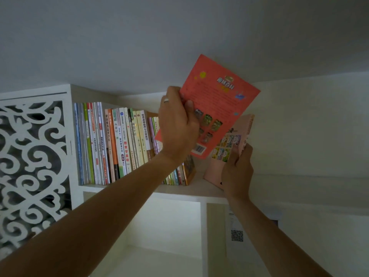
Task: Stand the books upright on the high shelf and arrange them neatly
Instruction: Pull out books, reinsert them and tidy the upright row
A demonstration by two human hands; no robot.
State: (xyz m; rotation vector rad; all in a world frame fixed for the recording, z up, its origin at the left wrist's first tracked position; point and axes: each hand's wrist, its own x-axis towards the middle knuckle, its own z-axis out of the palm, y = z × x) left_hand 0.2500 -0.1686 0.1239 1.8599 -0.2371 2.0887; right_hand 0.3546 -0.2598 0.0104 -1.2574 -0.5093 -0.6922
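— Red-orange, thin, glossy paperback book: your left hand has it, fingers and thumb clamped on its lower left edge, cover facing you. It is tilted, its top corner leaning right, raised in front of the high white shelf and clear of the shelf board.

— And your right hand?

— Your right hand is closed around the lower edge of a pale pink paperback book with small picture panels on its cover. That book sits behind and partly under the red-orange one, near the right end of the shelf, leaning. Whether its bottom edge touches the board, I cannot tell.

— The rest of the shelf?

— A row of upright books with mixed coloured spines fills the left end, tight against the white side wall. Your left forearm hides part of the row. A white carved fretwork panel stands left of the shelf. A QR-code sticker sits on the upright below the right end.
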